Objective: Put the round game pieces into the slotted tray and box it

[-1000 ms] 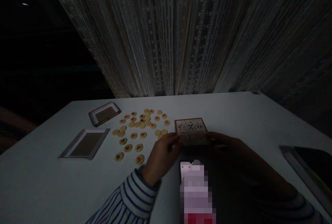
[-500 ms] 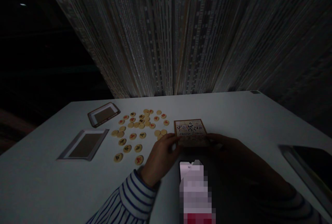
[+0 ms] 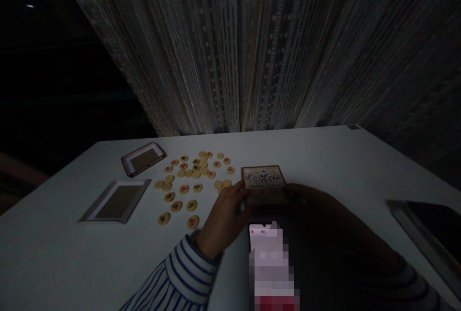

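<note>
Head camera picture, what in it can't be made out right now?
All in the head view:
- Most of the phone screen: covered by blurred blocks.
- Fingers of the right hand: mostly lost in shadow.
- Underside of the printed box: hidden beneath its top.
- Far end of the dark flat object: cut off by the right edge.

1 brown-edged box (image 3: 264,179), pale top, dark characters, face up, near middle of white table (image 3: 309,155).
</note>
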`<act>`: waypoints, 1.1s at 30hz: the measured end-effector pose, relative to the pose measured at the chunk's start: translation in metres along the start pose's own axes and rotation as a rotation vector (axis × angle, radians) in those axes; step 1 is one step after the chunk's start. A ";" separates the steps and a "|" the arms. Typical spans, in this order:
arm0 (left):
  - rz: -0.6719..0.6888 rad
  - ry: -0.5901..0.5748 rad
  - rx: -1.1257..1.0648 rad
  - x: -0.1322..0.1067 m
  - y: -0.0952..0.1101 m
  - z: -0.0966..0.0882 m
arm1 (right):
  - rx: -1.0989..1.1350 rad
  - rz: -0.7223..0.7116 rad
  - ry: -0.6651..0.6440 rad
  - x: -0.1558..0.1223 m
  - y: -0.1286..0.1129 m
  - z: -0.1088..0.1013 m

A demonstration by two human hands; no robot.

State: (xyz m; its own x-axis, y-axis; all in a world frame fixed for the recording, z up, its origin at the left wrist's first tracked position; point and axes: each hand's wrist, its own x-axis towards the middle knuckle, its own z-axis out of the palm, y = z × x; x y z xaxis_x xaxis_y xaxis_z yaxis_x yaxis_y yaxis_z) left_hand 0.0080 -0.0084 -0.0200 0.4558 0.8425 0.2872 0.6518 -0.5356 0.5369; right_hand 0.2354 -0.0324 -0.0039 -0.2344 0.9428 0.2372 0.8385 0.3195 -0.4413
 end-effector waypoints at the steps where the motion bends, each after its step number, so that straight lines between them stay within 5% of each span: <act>1: 0.005 0.002 0.007 0.000 0.000 0.000 | -0.006 0.006 -0.001 0.000 0.003 0.002; 23: -0.001 -0.029 0.045 0.001 0.002 0.000 | -0.079 -0.037 -0.061 0.002 0.013 0.011; 33: 0.018 -0.031 0.077 0.001 0.003 -0.001 | -0.202 -0.231 0.122 0.004 -0.003 0.024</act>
State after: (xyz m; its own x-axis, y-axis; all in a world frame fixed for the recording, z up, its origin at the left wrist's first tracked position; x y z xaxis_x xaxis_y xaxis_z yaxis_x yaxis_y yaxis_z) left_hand 0.0094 -0.0093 -0.0171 0.4859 0.8311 0.2706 0.6873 -0.5545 0.4692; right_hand 0.2203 -0.0273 -0.0228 -0.3793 0.8254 0.4181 0.8537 0.4865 -0.1859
